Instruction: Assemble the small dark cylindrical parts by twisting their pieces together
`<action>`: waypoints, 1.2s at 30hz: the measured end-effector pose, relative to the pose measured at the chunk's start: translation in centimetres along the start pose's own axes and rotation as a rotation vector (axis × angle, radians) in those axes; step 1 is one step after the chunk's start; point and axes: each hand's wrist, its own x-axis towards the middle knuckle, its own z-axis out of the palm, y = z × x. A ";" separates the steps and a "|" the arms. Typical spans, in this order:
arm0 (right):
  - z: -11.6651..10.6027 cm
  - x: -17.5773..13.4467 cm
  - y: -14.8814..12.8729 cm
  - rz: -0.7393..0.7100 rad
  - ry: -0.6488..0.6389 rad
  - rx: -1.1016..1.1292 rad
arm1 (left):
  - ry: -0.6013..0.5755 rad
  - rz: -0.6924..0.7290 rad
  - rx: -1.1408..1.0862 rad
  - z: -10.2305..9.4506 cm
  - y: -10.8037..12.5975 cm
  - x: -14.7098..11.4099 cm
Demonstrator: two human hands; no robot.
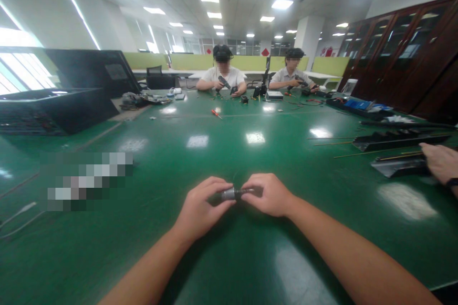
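Note:
Both hands meet above the green table (pixel 143 238), close to its near side. Thumb and fingers of my left hand (pixel 200 209) are closed on the silver section of a small cylindrical part (pixel 228 194). My right hand (pixel 270 195) pinches the darker, narrower end of the same part. A brownish piece stretches on between the right fingers, largely covered by them. The part lies roughly level, its ends pointing left and right. Its exact kind is too small and blurred to make out.
A red screwdriver (pixel 216 114) lies farther out. Dark metal channels (pixel 397 140) with thin rods are at right, where another person's hand (pixel 442 162) reaches in. A large black case (pixel 53 109) stands left, above a blurred-out patch and a white cable (pixel 21 210). Two co-workers sit opposite.

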 end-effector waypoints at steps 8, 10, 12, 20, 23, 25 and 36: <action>-0.2 0.0 0.1 0.013 0.019 0.004 | -0.003 -0.009 0.005 -0.3 0.0 0.1; -0.3 0.0 0.3 0.017 0.022 0.000 | -0.009 -0.018 0.009 -0.4 -0.2 0.1; -0.4 0.1 0.4 0.023 0.024 -0.004 | -0.018 -0.029 0.012 -0.4 -0.4 0.2; -0.6 0.1 0.4 0.038 0.026 -0.016 | -0.021 -0.053 0.012 -0.5 -0.6 0.1; -0.5 0.1 0.6 0.034 0.030 -0.020 | -0.026 -0.065 0.004 -0.5 -0.7 0.1; -0.5 0.1 0.6 0.035 0.029 -0.020 | -0.053 -0.088 0.016 -0.5 -0.9 0.1; -0.9 0.3 0.5 0.085 0.078 0.046 | -0.170 -0.323 0.153 -2.4 -1.1 0.0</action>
